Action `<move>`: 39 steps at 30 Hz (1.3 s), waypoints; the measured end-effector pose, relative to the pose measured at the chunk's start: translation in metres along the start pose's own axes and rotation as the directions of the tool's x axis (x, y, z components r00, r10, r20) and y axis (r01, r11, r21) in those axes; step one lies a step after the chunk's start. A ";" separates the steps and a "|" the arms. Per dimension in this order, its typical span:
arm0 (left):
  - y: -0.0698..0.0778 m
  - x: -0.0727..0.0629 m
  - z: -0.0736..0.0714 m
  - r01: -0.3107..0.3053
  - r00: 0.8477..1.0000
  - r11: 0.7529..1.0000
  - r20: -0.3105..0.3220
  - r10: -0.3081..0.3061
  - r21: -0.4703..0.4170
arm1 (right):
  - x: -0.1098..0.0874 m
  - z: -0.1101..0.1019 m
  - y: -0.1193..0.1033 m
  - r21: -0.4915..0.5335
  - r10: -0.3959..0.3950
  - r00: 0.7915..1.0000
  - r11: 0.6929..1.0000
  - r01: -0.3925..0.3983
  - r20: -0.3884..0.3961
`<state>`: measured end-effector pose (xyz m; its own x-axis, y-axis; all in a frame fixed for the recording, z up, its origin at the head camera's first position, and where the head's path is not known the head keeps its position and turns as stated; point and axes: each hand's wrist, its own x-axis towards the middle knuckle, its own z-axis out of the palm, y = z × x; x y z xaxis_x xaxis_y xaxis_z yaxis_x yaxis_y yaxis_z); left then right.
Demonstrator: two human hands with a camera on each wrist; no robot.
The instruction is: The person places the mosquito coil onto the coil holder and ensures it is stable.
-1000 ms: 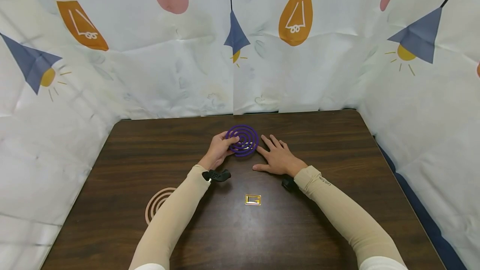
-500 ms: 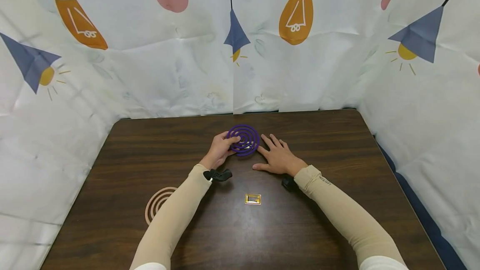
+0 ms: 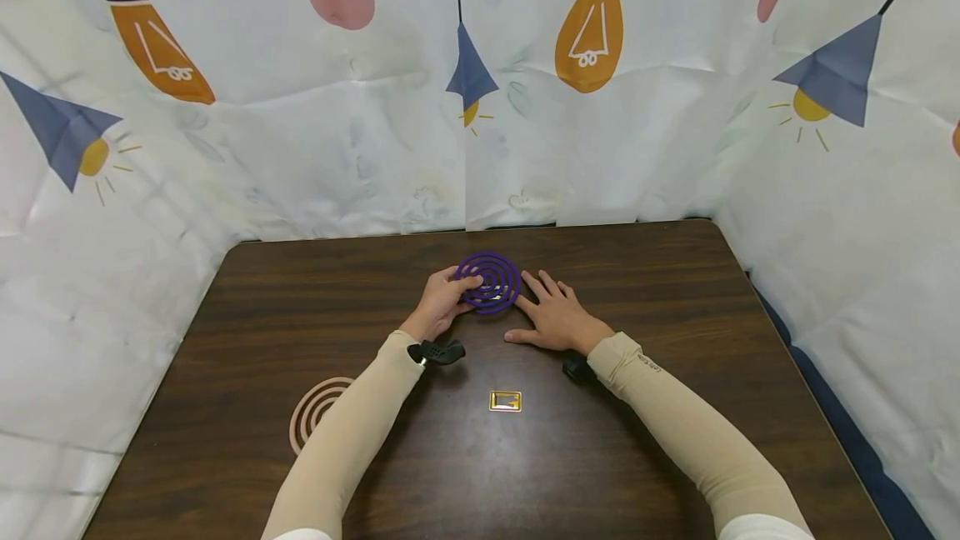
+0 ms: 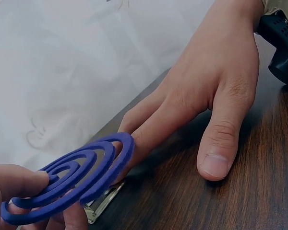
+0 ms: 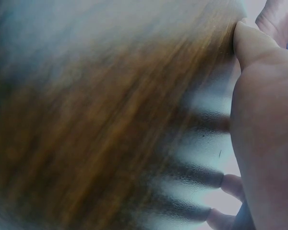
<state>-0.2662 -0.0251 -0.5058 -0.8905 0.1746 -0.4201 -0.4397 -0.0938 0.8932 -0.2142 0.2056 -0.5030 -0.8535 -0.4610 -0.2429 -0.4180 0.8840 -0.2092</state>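
Observation:
A purple mosquito coil (image 4: 126, 152) is tilted near the far middle of the table. My left hand (image 3: 438, 302) pinches its left side, thumb on top near the centre and fingers beneath. Under the coil a flat metal piece (image 4: 103, 206) shows partly through the rings; the rest of it is hidden. My right hand (image 3: 558, 319) lies palm down just right of the coil, fingers straight and spread, thumb on the table. Its index fingertip is right at the coil's edge and partly covered by it in the left wrist view.
A small gold rectangular metal plate (image 3: 506, 392) with a cut-out lies on the dark wooden table (image 3: 637, 440), nearer the front. A tan coil (image 3: 297, 419) sits at the left, partly behind the left sleeve. White printed curtains (image 3: 375, 148) surround the table.
The coil and my left hand have shifted very slightly to the right. My right hand stays in place.

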 end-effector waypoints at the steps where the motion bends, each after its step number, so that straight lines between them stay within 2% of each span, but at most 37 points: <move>1: 0.000 0.000 0.000 0.002 1.000 1.000 -0.001 -0.002 -0.001 | 0.000 0.000 0.000 0.001 -0.001 1.000 1.000 0.001 -0.001; 21: 0.000 0.002 0.002 -0.003 1.000 1.000 -0.007 0.003 0.024 | 0.002 0.002 0.000 0.002 -0.002 1.000 1.000 0.002 -0.002; 39: 0.001 0.004 0.000 -0.006 1.000 0.998 0.021 0.004 0.060 | 0.000 0.000 0.000 -0.002 -0.001 1.000 1.000 0.001 0.003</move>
<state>-0.2704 -0.0241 -0.5068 -0.8897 0.1952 -0.4127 -0.4269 -0.0355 0.9036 -0.2140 0.2058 -0.5035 -0.8521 -0.4621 -0.2457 -0.4196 0.8838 -0.2072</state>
